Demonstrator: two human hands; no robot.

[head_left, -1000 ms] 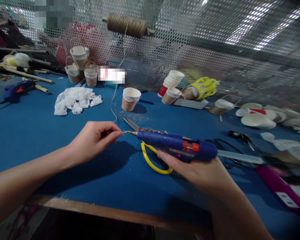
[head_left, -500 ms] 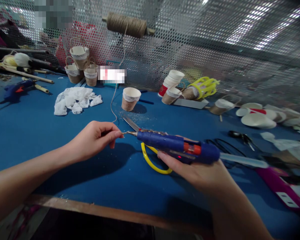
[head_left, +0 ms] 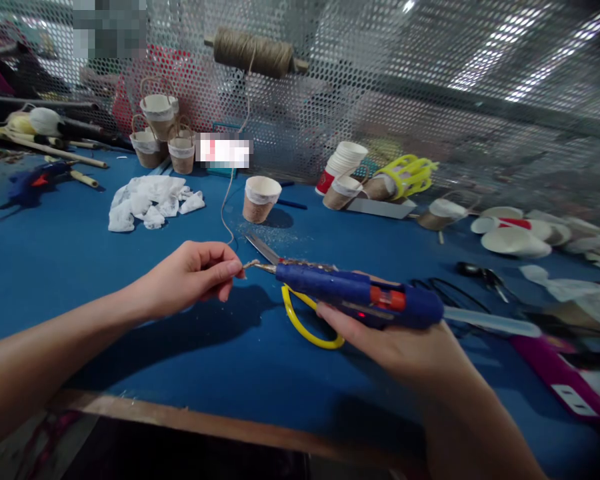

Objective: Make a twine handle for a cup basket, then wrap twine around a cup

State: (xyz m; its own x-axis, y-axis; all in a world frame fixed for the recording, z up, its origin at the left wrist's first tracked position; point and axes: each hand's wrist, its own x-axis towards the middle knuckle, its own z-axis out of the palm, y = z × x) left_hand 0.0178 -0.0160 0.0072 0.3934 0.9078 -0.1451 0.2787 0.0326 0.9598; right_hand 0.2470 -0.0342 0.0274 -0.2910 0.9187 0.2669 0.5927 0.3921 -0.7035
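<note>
against 0.5 s ago, the glue gun (head_left: 325, 283) sits slightly further right, and a little more of the bit of twine (head_left: 251, 264) shows between fingertips and nozzle (head_left: 266, 268); the cups around are unmoved. the left hand (head_left: 197, 277) pinches that bit of twine between thumb and forefinger above mid-table, its tip at the nozzle. the right hand (head_left: 395, 347) is wrapped around the glue gun.

counted: 1 glue gun held, 1 other blue gun (head_left: 37, 180) far left, 1 pair of scissors (head_left: 300, 323) beneath the held one, 1 twine spool (head_left: 253, 52) up by the mesh panel (head_left: 380, 80), 1 wrapped cup (head_left: 261, 200) beyond the hands, at least 3 handled cups (head_left: 183, 157) grouped back left.

the wooden front edge (head_left: 190, 420) runs between the forearms; the mesh panel bounds the back. blue tabletop (head_left: 55, 267) stretches from the left hand to the white scraps (head_left: 147, 200), and from the scissors to the front edge.
</note>
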